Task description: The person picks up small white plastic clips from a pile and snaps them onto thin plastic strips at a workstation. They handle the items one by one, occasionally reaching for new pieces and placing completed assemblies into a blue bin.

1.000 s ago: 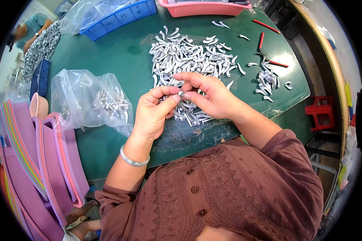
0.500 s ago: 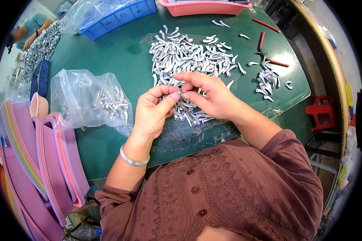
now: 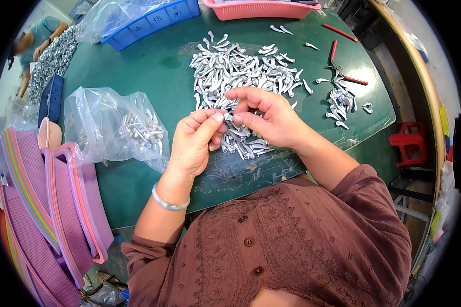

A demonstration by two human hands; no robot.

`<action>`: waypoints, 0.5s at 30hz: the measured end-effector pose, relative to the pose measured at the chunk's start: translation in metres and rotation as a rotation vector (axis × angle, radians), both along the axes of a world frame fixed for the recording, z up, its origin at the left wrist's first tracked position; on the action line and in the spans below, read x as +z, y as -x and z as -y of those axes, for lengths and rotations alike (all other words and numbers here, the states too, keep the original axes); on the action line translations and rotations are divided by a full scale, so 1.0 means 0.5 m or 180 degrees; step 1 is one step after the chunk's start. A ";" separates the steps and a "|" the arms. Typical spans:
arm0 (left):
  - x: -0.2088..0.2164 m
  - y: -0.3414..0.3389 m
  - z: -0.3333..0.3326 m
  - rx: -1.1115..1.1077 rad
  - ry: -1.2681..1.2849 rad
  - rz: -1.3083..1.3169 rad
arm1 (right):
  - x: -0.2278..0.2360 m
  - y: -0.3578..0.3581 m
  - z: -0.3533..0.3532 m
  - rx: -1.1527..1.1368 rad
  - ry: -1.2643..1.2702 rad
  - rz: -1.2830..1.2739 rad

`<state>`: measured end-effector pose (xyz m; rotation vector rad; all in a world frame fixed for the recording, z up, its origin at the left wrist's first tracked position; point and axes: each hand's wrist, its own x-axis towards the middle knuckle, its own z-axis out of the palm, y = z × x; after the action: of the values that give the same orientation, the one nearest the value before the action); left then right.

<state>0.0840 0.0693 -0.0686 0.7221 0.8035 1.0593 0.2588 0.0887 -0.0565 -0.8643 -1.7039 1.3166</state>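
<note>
A small silver curved metal piece [image 3: 228, 117] shows between my two hands, over the near part of the pile. My left hand [image 3: 194, 135] pinches its left end with thumb and forefinger. From the other side, my right hand [image 3: 271, 117] holds it at thumb and curled fingers, its forefinger raised away. Right under and beyond my fingers spreads a loose pile of the same curved metal pieces [image 3: 225, 71], light grey and hook-shaped. Fingers partly cover the held piece, so its full shape is hidden.
A clear plastic bag [image 3: 102, 120] with similar pieces lies left. At right are red-handled pliers [image 3: 337, 66], a red pencil-like stick [image 3: 339, 32] and a smaller heap [image 3: 340, 102]. Blue [image 3: 153, 25] and pink [image 3: 261, 11] trays stand far; purple baskets [image 3: 77, 204] lean nearby. A co-worker [image 3: 43, 36] is far left.
My hands have drawn slightly apart, and more of the metal piece shows between them. My left thumb has shifted slightly up and left. The co-worker at far left has moved an arm.
</note>
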 end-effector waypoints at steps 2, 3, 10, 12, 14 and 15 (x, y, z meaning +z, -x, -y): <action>0.000 0.000 -0.001 -0.0055 0.0128 -0.0201 | 0.003 0.001 0.001 0.0019 -0.0065 0.0022; -0.001 0.000 -0.001 -0.0056 0.0127 -0.0201 | 0.000 0.001 0.000 0.0019 -0.0065 0.0021; -0.007 0.006 -0.007 0.0080 0.0229 0.0063 | 0.010 -0.009 -0.007 0.0027 0.0872 -0.0375; -0.007 0.007 -0.007 0.0109 0.0221 0.0100 | 0.009 -0.013 -0.009 0.0105 0.0917 -0.0465; -0.005 0.006 -0.006 0.0131 0.0223 0.0072 | 0.000 -0.014 -0.012 0.0161 0.0898 -0.0531; -0.004 0.005 -0.005 0.0130 0.0220 0.0071 | -0.003 -0.014 -0.012 0.0219 0.0882 -0.0597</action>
<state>0.0815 0.0720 -0.0706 0.6365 0.8348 1.0695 0.2660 0.0948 -0.0580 -0.8128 -1.4384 1.6537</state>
